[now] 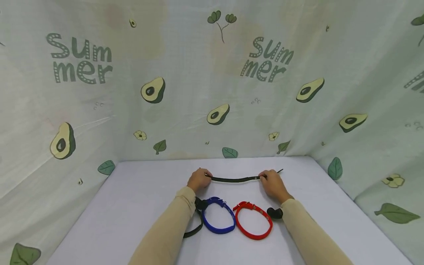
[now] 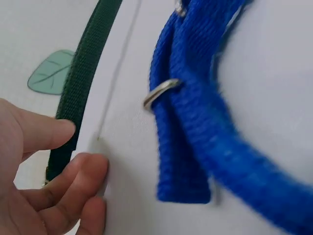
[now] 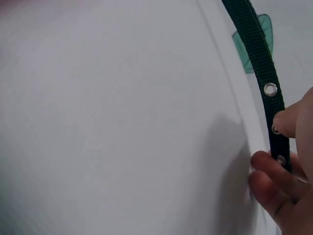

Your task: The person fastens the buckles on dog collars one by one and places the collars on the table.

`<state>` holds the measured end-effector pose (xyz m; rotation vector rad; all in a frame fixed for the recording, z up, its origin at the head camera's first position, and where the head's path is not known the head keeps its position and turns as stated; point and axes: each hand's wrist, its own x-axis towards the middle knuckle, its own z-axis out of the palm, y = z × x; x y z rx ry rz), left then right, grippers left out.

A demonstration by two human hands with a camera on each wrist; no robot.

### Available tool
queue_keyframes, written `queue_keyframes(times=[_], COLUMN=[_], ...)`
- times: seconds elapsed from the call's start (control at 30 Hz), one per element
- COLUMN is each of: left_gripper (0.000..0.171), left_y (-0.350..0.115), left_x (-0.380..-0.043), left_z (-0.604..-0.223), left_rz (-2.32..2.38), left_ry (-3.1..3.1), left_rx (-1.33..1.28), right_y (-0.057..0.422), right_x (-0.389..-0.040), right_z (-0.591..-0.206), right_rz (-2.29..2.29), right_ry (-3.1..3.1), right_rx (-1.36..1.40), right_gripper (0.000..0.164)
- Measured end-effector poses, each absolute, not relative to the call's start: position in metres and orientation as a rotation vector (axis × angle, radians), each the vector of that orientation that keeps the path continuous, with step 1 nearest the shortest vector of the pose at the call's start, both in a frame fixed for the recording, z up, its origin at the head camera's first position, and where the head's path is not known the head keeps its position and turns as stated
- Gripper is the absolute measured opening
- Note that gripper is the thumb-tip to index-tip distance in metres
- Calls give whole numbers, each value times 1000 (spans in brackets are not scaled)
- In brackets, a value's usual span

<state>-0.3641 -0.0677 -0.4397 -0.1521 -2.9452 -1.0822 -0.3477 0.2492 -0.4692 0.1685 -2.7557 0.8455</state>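
A dark green collar (image 1: 234, 180) is stretched out between my two hands near the back of the table. My left hand (image 1: 199, 179) pinches one end between thumb and fingers. My right hand (image 1: 273, 184) pinches the collar near its other end, where metal eyelets run along the strap (image 3: 270, 89). The strap sags slightly in the middle. Closer to me, a blue collar (image 1: 219, 231) and a red collar (image 1: 254, 236) lie fastened into loops, touching or almost touching. A dark collar (image 1: 193, 232) beside the blue one is partly hidden by my left sleeve.
White cloth covers the table (image 1: 132, 206). A pale curtain (image 1: 185, 121) with avocado and leaf prints hangs behind and at the sides. Black wrist camera mounts (image 1: 275, 213) sit at both my wrists, close to the collar loops.
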Motion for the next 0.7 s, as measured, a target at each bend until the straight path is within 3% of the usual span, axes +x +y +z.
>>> queue_keyframes(times=[0.4, 0.7], left_gripper=[31, 19], left_y=[-63, -62], left_x=[-333, -285], left_z=[-437, -441], left_rz=[-1588, -1719], left_ry=[-2616, -2492], left_rx=[-51, -138], right_y=[240, 223], right_x=[-310, -272], right_z=[-458, -453], right_rz=[1142, 1465], right_ry=[-2603, -2481], right_rx=[27, 15], right_gripper=[23, 18])
